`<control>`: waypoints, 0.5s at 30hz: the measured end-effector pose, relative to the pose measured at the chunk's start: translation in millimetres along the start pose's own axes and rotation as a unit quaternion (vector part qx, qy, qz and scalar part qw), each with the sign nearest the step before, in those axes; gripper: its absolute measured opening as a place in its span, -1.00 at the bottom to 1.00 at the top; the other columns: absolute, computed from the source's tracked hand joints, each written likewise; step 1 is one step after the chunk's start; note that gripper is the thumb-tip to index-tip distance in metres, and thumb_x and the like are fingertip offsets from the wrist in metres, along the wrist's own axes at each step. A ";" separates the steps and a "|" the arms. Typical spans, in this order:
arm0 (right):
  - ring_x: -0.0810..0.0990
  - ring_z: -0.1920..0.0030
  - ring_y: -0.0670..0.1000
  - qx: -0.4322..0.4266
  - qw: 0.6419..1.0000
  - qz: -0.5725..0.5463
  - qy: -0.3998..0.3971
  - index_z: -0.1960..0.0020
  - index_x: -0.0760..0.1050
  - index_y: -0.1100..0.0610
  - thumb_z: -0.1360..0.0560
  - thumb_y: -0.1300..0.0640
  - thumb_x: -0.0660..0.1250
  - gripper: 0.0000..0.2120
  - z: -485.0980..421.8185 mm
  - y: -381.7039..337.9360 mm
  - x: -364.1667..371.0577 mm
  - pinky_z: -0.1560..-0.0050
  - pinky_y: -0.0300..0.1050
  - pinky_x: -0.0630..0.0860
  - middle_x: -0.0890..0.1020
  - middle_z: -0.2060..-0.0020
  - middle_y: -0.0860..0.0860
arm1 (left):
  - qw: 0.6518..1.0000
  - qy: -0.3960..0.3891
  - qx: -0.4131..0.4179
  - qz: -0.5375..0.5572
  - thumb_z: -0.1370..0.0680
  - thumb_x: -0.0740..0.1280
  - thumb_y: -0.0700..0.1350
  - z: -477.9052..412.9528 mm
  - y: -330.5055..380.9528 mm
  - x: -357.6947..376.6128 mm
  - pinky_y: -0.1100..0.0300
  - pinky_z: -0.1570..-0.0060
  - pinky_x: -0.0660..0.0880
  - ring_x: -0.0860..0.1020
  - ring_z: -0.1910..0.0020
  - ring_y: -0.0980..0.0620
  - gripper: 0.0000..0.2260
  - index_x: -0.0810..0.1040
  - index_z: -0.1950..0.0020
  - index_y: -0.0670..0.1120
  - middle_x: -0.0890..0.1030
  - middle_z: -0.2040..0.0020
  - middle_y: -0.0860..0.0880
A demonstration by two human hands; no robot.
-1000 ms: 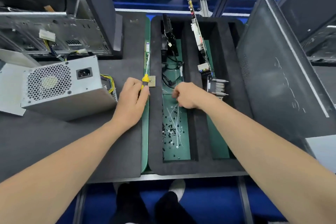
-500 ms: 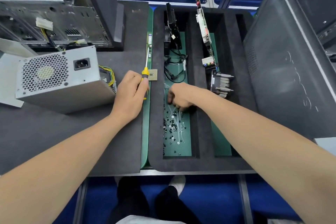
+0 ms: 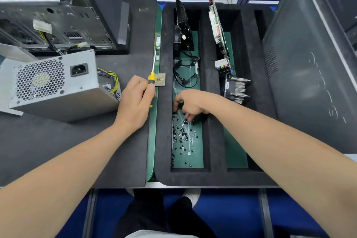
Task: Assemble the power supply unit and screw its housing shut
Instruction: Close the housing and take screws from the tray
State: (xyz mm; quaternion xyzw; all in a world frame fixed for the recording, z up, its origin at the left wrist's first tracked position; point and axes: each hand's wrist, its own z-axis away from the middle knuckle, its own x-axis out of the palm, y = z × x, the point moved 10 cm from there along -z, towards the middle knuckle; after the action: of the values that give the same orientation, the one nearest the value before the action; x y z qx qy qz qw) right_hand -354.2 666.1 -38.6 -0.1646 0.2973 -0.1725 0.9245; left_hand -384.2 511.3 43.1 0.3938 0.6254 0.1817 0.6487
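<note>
The power supply unit (image 3: 56, 85) lay on its side on the dark mat of the bench (image 3: 48, 141), at the left, with its perforated fan grille and power socket turned toward the viewer and a bundle of yellow and black wires coming out of its right end. Just right of it, the left hand (image 3: 135, 106) was curled round the yellow-and-black handle of a screwdriver (image 3: 151, 79), whose thin shaft pointed away along the green strip between the mat and the foam tray (image 3: 214, 177). A small square processor chip (image 3: 160, 79) sat just beside the handle on the tray's edge. The right hand (image 3: 190, 105) reached down into the tray's left compartment, palm down and fingers bent onto the far end of a scatter of small black screws (image 3: 180, 133) and thin white cable ties (image 3: 191, 141) on the green floor. Whether the fingertips had hold of a screw could not be told. Farther back in that compartment stood a black fan (image 3: 183, 25) with looped black cable. A circuit board (image 3: 218, 33) stood on edge in the next compartment, with a finned heatsink (image 3: 237, 91) near it. An open computer case (image 3: 58, 25) stood behind the power supply unit, and a dark side panel (image 3: 309, 75) leaned at the right.
</note>
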 end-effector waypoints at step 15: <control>0.64 0.12 0.17 0.041 0.997 -0.053 -0.034 -0.38 0.56 0.24 -0.63 0.41 0.20 -0.63 -0.7 5.0 13.2 0.30 -0.11 0.66 0.59 -0.12 0.27 | 1.000 -0.007 0.001 -0.005 -0.69 0.16 -0.05 0.0 -0.7 2.3 0.35 0.06 0.36 0.47 0.06 0.03 -0.64 0.55 0.19 -0.20 0.45 0.06 -0.08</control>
State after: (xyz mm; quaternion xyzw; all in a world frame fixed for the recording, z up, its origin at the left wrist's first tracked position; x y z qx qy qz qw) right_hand -343.4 664.9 -47.7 -0.1479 0.2496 -0.2275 0.9295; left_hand -384.1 512.5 41.0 0.3929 0.6230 0.1750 0.6533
